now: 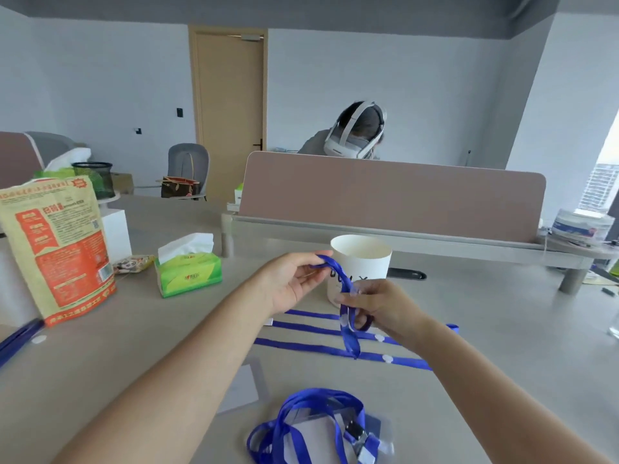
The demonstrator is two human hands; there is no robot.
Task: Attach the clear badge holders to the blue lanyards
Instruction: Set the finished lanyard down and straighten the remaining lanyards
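Nearest you, at six o'clock, a finished lanyard [321,420] lies clipped to its badge holder [335,433]. Your left hand [288,283] and right hand [378,306] both pinch another blue lanyard [345,289] at twelve o'clock.

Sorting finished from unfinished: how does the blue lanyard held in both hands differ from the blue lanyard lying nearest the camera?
The held blue lanyard hangs off the grey table, pinched between the left hand and right hand; the near blue lanyard lies coiled on the table. The near one has a metal clip on a clear badge holder; no holder shows on the held one. Both are blue ribbon.
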